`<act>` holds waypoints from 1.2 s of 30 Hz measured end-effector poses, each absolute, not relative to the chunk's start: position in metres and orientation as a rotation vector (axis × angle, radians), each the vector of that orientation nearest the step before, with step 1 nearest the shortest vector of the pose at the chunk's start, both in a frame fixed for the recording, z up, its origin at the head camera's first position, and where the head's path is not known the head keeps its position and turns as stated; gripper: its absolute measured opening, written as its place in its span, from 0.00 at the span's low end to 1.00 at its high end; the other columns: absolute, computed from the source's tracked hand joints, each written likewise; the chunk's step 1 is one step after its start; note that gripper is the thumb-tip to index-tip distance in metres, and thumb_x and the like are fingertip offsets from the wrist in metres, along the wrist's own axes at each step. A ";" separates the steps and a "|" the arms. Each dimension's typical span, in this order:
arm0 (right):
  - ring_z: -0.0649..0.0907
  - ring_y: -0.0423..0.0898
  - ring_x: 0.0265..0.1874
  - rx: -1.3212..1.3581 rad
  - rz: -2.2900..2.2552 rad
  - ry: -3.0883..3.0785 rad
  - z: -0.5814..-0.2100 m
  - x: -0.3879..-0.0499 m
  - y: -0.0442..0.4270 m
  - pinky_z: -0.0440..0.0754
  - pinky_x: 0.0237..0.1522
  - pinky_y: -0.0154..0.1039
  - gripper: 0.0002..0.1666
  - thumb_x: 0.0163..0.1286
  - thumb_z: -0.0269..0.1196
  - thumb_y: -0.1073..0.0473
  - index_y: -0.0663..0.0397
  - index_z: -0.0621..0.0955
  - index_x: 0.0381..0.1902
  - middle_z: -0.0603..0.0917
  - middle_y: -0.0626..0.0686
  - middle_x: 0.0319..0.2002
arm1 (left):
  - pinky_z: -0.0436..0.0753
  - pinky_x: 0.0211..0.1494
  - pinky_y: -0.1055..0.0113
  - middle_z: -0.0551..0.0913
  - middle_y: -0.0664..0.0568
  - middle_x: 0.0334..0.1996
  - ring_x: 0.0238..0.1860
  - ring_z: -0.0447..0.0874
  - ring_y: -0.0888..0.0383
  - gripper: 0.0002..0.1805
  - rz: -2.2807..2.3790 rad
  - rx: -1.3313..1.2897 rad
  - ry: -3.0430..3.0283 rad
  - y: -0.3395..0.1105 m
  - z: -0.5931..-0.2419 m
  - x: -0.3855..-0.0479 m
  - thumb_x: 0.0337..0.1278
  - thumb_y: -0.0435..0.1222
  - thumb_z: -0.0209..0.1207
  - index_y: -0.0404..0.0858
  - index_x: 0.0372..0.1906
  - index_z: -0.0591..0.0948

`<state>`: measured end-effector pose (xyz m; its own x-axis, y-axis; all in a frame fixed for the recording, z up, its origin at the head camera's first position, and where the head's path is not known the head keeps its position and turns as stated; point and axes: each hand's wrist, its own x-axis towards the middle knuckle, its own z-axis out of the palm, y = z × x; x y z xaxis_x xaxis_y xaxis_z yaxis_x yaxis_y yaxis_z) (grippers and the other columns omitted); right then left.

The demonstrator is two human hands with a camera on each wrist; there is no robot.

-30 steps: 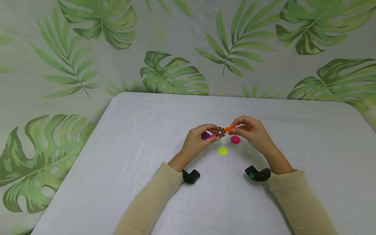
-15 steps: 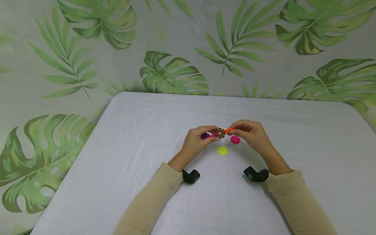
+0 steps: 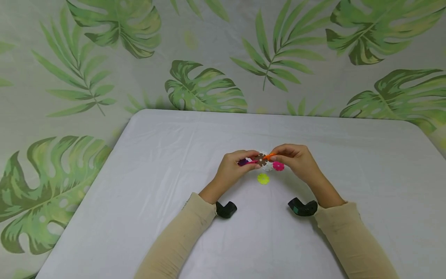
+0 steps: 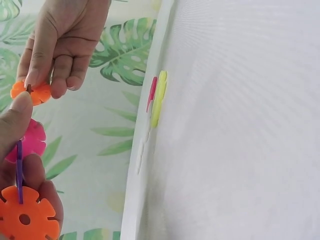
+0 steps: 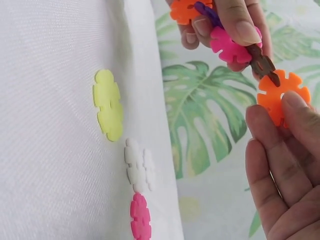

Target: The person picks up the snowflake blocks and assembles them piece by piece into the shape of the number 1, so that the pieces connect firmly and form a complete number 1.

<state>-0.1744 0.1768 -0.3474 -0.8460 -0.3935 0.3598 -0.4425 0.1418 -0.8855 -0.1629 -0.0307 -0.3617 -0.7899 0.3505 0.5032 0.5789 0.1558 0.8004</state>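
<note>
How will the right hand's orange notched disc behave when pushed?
Likely stiff: the orange notched disc shows no bend in the right hand. Probably light, as it looks thin. Pinched at one side, it might pivot if pushed off-centre.

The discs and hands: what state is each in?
Left hand: holding the brown disc
Right hand: pinching the first orange disc
First orange disc: pinched, meeting the brown disc; full joining unclear
Brown disc: held off the table
Held pink disc: linked with the purple disc
Purple disc: slotted into second orange disc
Second orange disc: joined
Yellow disc: flat on the table
White discs: flat on the table
Loose pink disc: flat on the table
</note>
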 end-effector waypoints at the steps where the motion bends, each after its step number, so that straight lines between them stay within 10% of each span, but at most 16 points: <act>1: 0.79 0.47 0.28 0.861 1.838 -2.347 -0.347 -0.175 0.177 0.78 0.32 0.30 0.06 0.55 0.58 0.79 0.75 0.78 0.33 0.82 0.57 0.29 | 0.79 0.38 0.61 0.81 0.39 0.36 0.36 0.79 0.50 0.18 -1.689 -0.907 -2.227 -0.031 -0.365 -0.165 0.38 0.25 0.66 0.26 0.41 0.80; 23: 0.82 0.44 0.32 0.736 1.744 -2.443 -0.342 -0.169 0.175 0.79 0.35 0.31 0.09 0.57 0.60 0.74 0.72 0.78 0.37 0.80 0.65 0.34 | 0.71 0.50 0.73 0.82 0.49 0.41 0.44 0.77 0.62 0.24 -1.353 -1.013 -2.185 -0.030 -0.389 -0.186 0.40 0.35 0.69 0.33 0.47 0.78; 36: 0.83 0.52 0.30 0.651 1.985 -2.433 -0.367 -0.178 0.173 0.80 0.36 0.43 0.12 0.59 0.62 0.67 0.69 0.78 0.41 0.83 0.57 0.33 | 0.75 0.37 0.79 0.82 0.51 0.37 0.34 0.78 0.61 0.21 -1.347 -0.980 -2.225 -0.030 -0.391 -0.183 0.42 0.33 0.68 0.35 0.46 0.79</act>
<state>-0.1777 0.1726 -0.3674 -0.9154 -0.3483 0.2016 -0.2675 0.1523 -0.9515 -0.1830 -0.0300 -0.3909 -0.6946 0.3745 0.6142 0.7179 0.3052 0.6257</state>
